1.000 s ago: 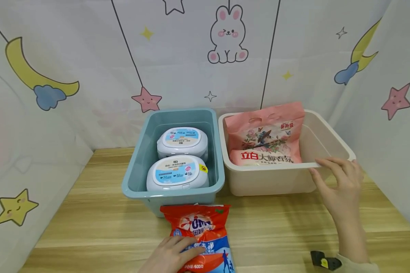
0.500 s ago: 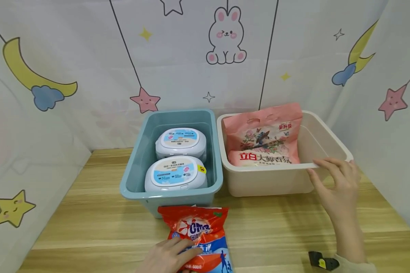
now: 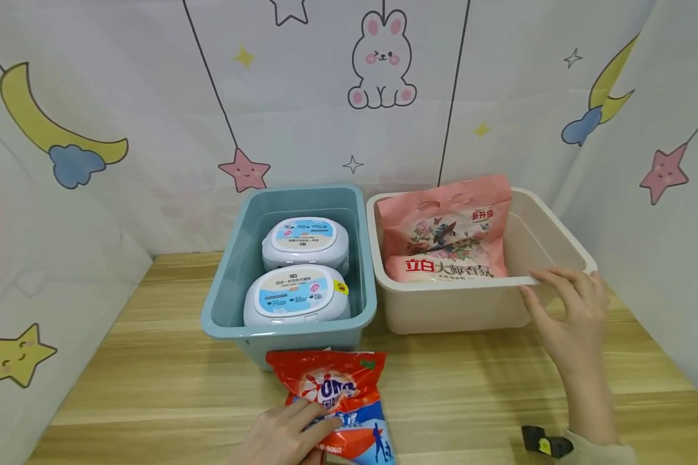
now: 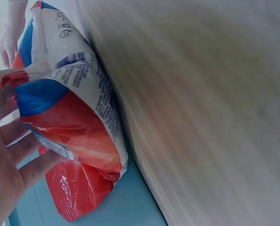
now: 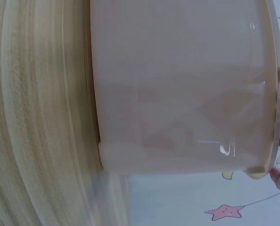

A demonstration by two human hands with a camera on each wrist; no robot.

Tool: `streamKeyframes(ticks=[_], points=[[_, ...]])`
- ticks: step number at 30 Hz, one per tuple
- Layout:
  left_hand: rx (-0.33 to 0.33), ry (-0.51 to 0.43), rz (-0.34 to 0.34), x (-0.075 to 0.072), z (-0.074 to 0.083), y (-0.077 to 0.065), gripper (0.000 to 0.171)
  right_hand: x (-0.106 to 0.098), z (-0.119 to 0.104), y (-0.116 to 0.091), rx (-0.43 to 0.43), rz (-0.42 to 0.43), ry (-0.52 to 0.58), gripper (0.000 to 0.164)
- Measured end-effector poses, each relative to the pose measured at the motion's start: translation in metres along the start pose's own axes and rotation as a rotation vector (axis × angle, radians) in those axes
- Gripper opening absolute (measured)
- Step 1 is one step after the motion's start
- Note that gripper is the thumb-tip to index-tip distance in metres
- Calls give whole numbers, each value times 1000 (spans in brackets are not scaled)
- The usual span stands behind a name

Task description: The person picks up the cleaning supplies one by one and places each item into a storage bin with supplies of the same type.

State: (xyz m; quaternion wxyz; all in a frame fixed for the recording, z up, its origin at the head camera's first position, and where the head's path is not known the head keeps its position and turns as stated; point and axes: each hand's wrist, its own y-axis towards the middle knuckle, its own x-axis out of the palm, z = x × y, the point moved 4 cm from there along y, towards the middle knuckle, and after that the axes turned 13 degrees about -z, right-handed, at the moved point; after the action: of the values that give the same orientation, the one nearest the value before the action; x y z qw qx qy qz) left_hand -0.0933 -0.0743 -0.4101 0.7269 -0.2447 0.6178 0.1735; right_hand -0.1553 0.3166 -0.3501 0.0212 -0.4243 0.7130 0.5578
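My left hand (image 3: 287, 434) grips a red and blue laundry detergent bag (image 3: 357, 420) lying in front of the blue tub (image 3: 311, 345). In the left wrist view, the thumb and spread fingers are around the bag (image 4: 78, 122), whose back is white with small print. My right hand (image 3: 576, 313) holds the front right rim of a cream tub (image 3: 459, 313), fingertips over the edge and thumb at the outer wall. A pink detergent bag (image 3: 448, 232) leans inside the cream tub. Two white lidded boxes (image 3: 296, 297) with blue labels sit in the blue tub.
Both tubs stand side by side on a wooden table (image 3: 145, 368). A white cloth (image 3: 302, 84) printed with a rabbit, stars and moons hangs behind and at both sides. A black strap (image 3: 547, 443) with a yellow mark is by the right sleeve.
The left fingers have shifted slightly on the red bag, with its lower edge lifting a little. The right hand stays on the cream tub's rim. The whole view drifts slightly.
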Motion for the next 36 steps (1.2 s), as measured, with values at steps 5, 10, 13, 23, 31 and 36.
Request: streamKeyframes(ticks=[5,10,13,23,31,36], points=[[14,28,59,-2,4,0,36,0,1,-1,5,-1,8,59],[8,40,76,-5,6,1,37,0,2,0,14,-3,16,52],[3,47,90,-7,8,1,36,0,3,0,18,-4,14,49],[0,46,150,-9,12,0,33,0,2,0,17,-8,21,49],[12,28,189,-11,14,0,27,0,0,0,9,-6,20,56],[22,31,204,-11,16,0,26,0,0,0,11,-4,22,55]])
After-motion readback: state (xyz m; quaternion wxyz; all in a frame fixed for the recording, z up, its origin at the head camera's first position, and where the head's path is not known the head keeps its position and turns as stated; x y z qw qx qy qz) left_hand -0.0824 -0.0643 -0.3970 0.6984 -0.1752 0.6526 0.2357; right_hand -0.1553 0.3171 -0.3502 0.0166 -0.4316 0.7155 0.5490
